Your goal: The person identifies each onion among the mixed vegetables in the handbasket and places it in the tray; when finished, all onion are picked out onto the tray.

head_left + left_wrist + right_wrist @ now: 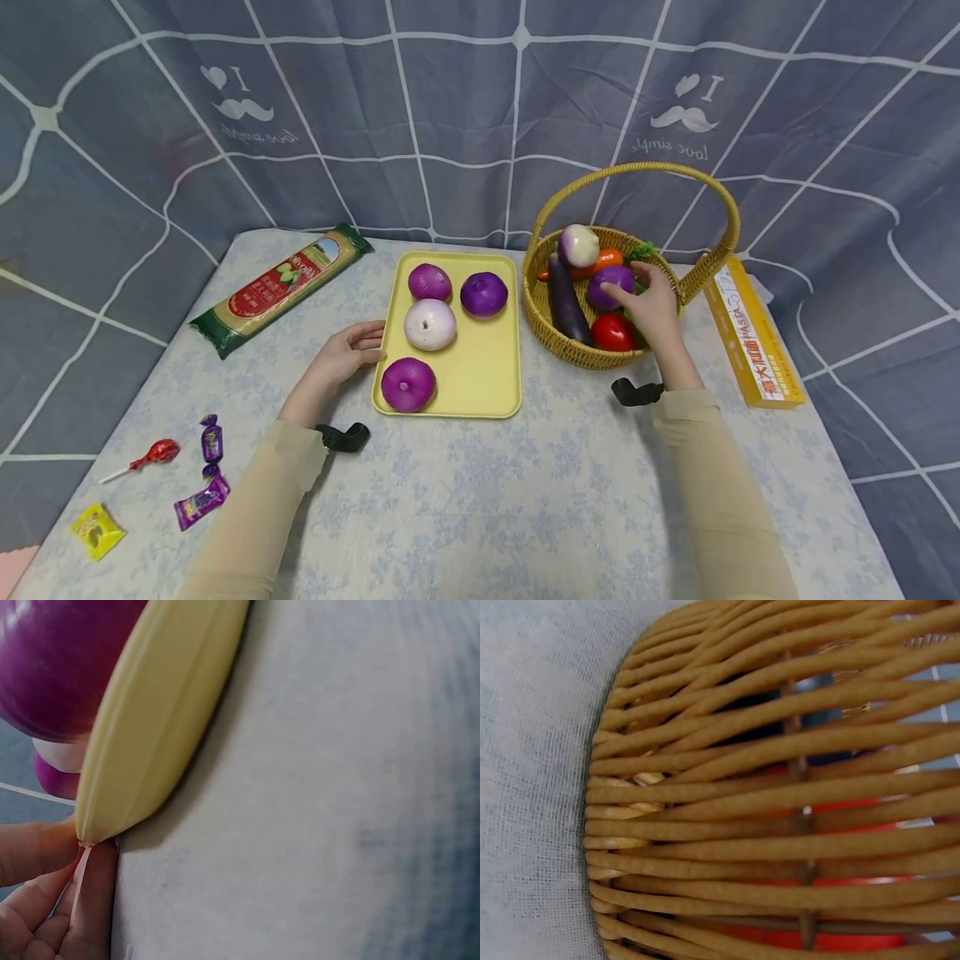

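My right hand (654,310) reaches into the wicker basket (551,333) and grips a purple onion (611,287) with thumb and fingers. Around that onion lie a long eggplant (567,304), a tomato (612,332), a carrot (607,260) and a white-and-purple turnip (579,246). At the left edge of the yellow tray (480,375), my left hand (347,357) pinches the rim, the thumb and fingers (90,900) meeting at it in the left wrist view. On the tray sit several round vegetables, purple onions (408,384) and a pale turnip (430,324). The basket's woven side (780,825) hides my right hand in the right wrist view.
A pasta bag (281,287) lies at the back left, and a yellow pasta box (753,333) is right of the basket. A lollipop (161,452) and wrapped candies (202,502) lie at the front left. The tall basket handle (637,167) arches over the vegetables. A curtain (465,108) hangs behind.
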The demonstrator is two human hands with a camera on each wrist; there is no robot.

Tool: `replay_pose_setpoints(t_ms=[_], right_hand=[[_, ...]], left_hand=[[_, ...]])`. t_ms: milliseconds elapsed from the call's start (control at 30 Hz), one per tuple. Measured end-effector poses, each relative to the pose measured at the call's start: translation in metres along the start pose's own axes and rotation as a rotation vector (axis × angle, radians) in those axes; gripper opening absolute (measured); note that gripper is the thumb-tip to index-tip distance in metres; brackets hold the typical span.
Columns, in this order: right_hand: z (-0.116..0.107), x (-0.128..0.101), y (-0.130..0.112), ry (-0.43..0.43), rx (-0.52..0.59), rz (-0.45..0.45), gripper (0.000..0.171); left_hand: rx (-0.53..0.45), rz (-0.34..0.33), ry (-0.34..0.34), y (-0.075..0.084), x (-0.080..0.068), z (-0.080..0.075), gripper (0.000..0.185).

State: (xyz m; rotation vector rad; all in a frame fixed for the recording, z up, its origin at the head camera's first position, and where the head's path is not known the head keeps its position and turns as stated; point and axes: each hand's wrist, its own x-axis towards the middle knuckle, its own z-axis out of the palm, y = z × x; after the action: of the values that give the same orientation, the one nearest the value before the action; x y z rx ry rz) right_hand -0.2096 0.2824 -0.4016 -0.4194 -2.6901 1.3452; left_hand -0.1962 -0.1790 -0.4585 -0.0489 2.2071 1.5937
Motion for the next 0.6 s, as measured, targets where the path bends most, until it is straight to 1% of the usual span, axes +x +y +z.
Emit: replay_pose_setpoints(t_ms=[200, 433, 600], right_hand=[[0.006, 0.007, 0.002, 0.007, -0.080, -0.033, 0.076], [0.013, 0.012, 0.004, -0.040, -0.122, -0.043, 0.079], [0.016, 0.013, 0.001, -0.056, -0.148, -0.057, 0.078]], left_hand=[[0.002, 0.000, 0.000, 0.000, 0.000, 0.001, 0.064], [-0.014, -0.020, -0.004, 0.002, 0.000, 0.002, 0.063], [-0.022, -0.019, -0.004, 0.002, -0.001, 0.001, 0.063]])
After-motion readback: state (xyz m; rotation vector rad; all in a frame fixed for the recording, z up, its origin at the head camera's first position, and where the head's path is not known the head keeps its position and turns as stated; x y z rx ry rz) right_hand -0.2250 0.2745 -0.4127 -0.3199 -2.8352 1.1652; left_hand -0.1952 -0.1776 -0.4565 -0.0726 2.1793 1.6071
